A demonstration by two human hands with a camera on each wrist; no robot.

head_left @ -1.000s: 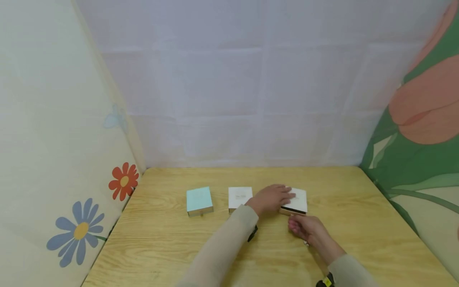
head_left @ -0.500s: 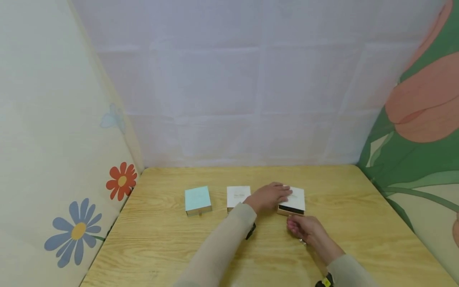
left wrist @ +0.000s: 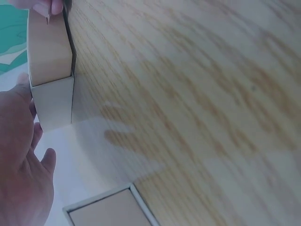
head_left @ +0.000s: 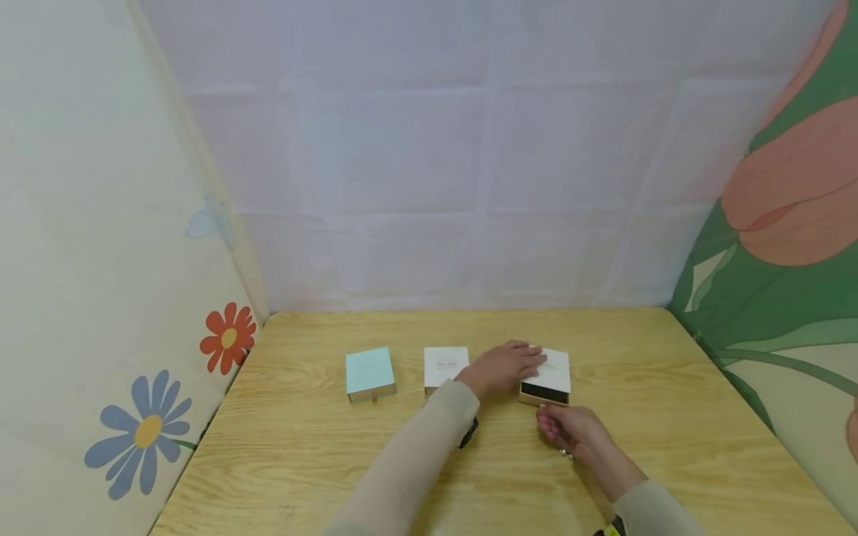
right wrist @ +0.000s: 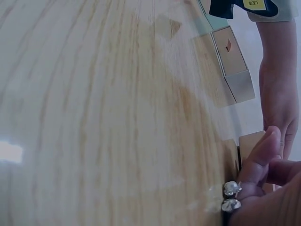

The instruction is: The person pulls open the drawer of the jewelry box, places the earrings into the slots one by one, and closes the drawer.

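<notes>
A white drawer box (head_left: 550,368) sits on the table, its beige drawer (left wrist: 49,49) partly pulled out with a dark interior strip showing. My left hand (head_left: 506,367) rests across the left part of its lid, fingers extended. In front, the fingers of my right hand (head_left: 573,429) curl and pinch the small pull tab (left wrist: 48,19) on the drawer's face. Two shiny silvery beads (right wrist: 231,197) show beside my right hand; whether they are worn or held is unclear. What the drawer contains cannot be seen.
Left of that box stand a second white box (head_left: 445,361), partly behind my left forearm, and a light-blue box (head_left: 371,370). Both have shut drawers. The wooden table (head_left: 302,461) meets a white cloth backdrop (head_left: 402,186) at its far edge.
The drawer of the right-hand box has slid toward me, widening the dark strip under the lid. My left hand has stayed on the lid; the view shifted slightly.
</notes>
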